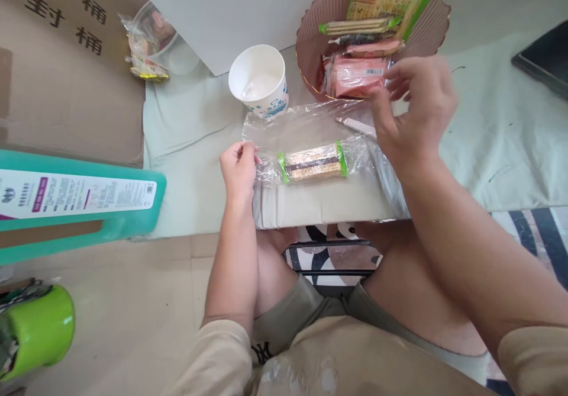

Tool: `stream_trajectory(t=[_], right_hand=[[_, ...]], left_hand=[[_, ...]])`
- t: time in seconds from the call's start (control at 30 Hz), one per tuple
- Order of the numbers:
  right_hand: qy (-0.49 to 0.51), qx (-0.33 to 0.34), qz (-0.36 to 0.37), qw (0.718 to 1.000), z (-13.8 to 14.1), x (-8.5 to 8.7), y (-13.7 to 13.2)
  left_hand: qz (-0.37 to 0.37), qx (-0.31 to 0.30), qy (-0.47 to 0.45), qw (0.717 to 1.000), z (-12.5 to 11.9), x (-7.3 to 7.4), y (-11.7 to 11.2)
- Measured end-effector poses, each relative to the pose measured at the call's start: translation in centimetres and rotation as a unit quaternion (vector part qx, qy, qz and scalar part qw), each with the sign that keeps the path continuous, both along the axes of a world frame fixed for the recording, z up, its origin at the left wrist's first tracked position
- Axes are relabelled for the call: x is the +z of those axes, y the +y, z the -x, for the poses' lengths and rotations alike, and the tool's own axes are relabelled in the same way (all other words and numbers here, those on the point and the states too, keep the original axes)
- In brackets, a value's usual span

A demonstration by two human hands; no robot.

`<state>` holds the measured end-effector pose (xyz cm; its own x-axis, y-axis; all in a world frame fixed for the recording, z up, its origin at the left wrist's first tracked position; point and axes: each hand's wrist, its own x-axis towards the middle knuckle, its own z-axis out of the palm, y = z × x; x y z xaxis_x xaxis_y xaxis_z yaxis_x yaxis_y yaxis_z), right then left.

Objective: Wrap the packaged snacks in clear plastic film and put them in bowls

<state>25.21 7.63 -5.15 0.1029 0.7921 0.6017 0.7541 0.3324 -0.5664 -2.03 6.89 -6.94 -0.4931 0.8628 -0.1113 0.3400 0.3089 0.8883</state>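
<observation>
Wafer packet [314, 162], green at both ends, lies flat on a sheet of clear film [306, 126] spread near the front edge of the cloth-covered table [195, 165], between the two hands.

From the head camera I see the left hand [237, 168] with fingers pinched together on the film's left edge. The right hand [410, 115] is raised over the film's right side, just beside the pink packet [355, 76] in the scalloped dish [308, 41]. It is blurred, and I cannot tell whether it grips anything.

My worry is the film: thin and crinkled, it could cling to itself or drag the wafer packet off the table edge if pulled unevenly. The paper cup [260, 82] touches the film's far edge and could tip.
</observation>
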Motion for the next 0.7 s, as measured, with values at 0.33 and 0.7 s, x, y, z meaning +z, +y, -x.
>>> stream_trajectory(t=[0.33, 0.7], right_hand=[[-0.127, 0.168, 0.131, 0.969, 3.0, -1.4, -3.8], [-0.143, 0.168, 0.199, 0.955, -0.4, 0.1, -3.6]], left_hand=[[-0.208, -0.149, 0.335, 0.907, -0.9, 0.3, -3.1], [-0.118, -0.277, 0.255, 0.919, 0.7, 1.6, -3.8]])
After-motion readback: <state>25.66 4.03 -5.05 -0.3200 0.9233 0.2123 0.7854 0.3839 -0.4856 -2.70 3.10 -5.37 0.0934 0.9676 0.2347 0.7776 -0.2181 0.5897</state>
